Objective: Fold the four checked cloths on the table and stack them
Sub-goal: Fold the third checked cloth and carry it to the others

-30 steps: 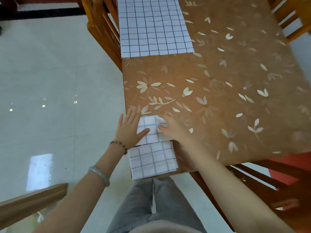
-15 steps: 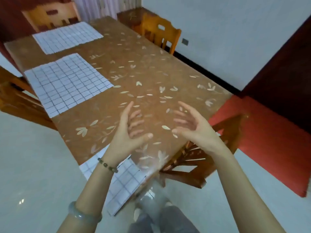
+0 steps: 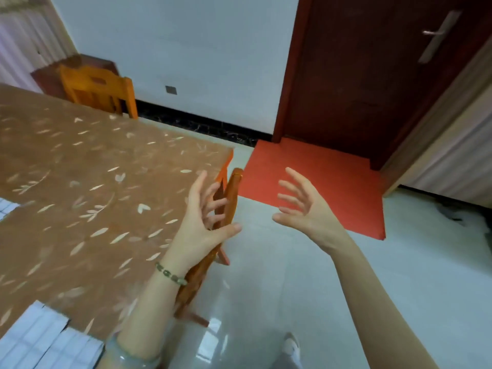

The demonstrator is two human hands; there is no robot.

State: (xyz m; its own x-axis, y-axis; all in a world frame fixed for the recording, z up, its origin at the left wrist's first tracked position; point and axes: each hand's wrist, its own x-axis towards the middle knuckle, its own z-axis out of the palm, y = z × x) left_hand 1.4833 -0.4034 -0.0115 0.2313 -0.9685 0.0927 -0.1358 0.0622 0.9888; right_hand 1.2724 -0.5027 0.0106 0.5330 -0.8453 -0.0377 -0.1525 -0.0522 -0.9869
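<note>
Both hands are held raised in the air, palms turned toward each other, and nothing is gripped by either. The left hand (image 3: 202,225) is seen above the table's (image 3: 80,169) right-hand edge, with its fingers (image 3: 197,185) spread wide and lightly bent. The right hand (image 3: 306,209) is held just off that edge, over the floor (image 3: 399,275), with its fingers (image 3: 295,177) likewise fanned wide apart. A bead bracelet (image 3: 171,274) and a pale bangle (image 3: 133,355) are worn on the left wrist and forearm.

A folded checked cloth (image 3: 45,339) is found on the table's near corner, well apart from both hands; it is blurred, though stepped layers can be made out. A sliver of another checked cloth (image 3: 6,209) is seen further along the table's near side, cut off by the frame.

One wooden chair (image 3: 230,201) is tucked against the table's right-hand edge, directly behind the left hand, and a second chair (image 3: 98,89) is placed at the table's far side. Beyond the table's far right corner a red mat (image 3: 319,182) is laid before a dark red door (image 3: 372,62).
</note>
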